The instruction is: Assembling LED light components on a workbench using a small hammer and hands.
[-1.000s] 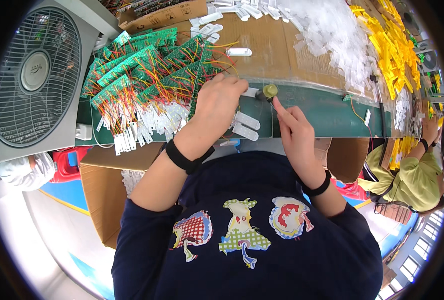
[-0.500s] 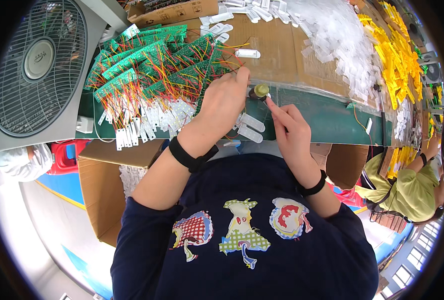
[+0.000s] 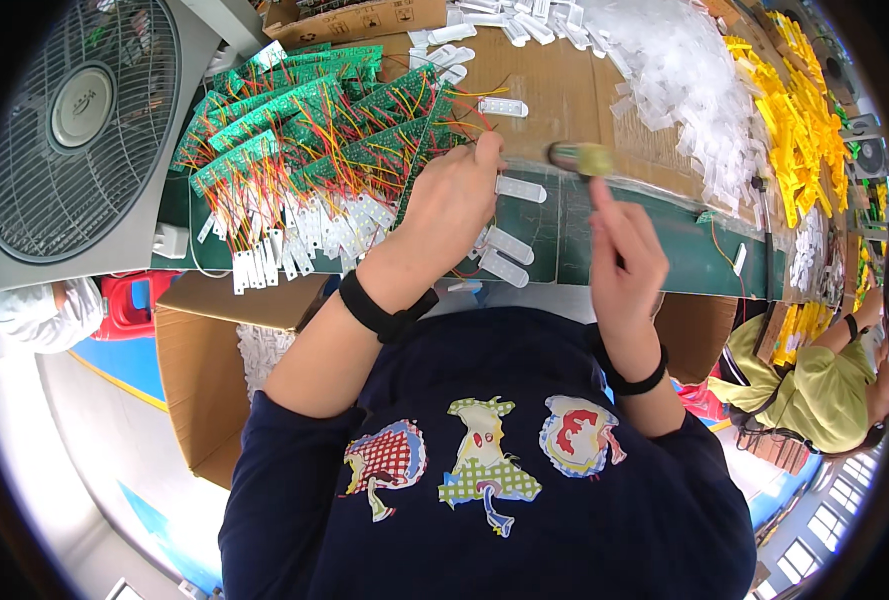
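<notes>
While the left hand [image 3: 451, 205] rests curled on the heap of green circuit boards [image 3: 314, 120], whether it grips one I cannot tell. The right hand [image 3: 619, 255], fingers together, points up at a small greenish tool [image 3: 579, 157] lying crosswise just above its fingertip.

Both bare forearms reach forward, left hand [image 3: 451, 203] knuckles-up with fingers curled down, right hand [image 3: 619, 255] raised edge-on, fingers extended, a dark band on each wrist
</notes>
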`<state>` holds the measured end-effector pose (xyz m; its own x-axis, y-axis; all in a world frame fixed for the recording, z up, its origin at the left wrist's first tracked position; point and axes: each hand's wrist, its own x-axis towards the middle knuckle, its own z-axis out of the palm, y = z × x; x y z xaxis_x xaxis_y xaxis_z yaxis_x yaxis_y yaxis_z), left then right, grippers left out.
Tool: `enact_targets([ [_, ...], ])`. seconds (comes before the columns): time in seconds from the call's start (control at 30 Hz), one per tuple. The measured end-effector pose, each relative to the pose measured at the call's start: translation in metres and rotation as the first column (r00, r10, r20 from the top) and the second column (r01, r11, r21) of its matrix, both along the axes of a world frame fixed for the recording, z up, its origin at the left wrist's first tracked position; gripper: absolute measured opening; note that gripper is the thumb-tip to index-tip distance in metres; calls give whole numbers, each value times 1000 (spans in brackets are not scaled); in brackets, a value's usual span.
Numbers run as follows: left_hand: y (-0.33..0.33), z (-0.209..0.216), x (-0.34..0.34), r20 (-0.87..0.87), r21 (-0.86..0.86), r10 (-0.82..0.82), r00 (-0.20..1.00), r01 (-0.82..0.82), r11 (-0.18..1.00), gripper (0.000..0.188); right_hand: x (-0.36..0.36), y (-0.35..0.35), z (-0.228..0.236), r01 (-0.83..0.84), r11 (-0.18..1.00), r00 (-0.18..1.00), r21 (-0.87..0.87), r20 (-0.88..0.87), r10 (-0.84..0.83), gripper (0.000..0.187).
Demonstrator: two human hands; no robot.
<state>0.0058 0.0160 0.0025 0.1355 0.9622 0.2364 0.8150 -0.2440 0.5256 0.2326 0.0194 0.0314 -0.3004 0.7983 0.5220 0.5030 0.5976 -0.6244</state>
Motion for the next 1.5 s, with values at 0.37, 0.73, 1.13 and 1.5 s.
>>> enact_targets([
  [0.37, -6, 9, 8, -149, 48, -116, 982, 124, 991, 40, 30, 17, -9, 175, 984, 944, -37, 289, -157, 36],
  [0.73, -28, -4, 45, -448, 5, -116, 887, 132, 991, 57, 54, 161, 32, -138, 981, 794, 139, 607, 26, 25],
  [1.13, -29, -10, 57, -440, 24, -44, 897, 61, 998, 61, 37, 212, 11, -192, 980, 657, 44, 747, 95, 6],
  [1.5, -30, -4, 55, -308, 123, 15, 951, 25, 992, 39, -53, 140, -14, -532, 840, 722, -103, 463, 514, 14],
])
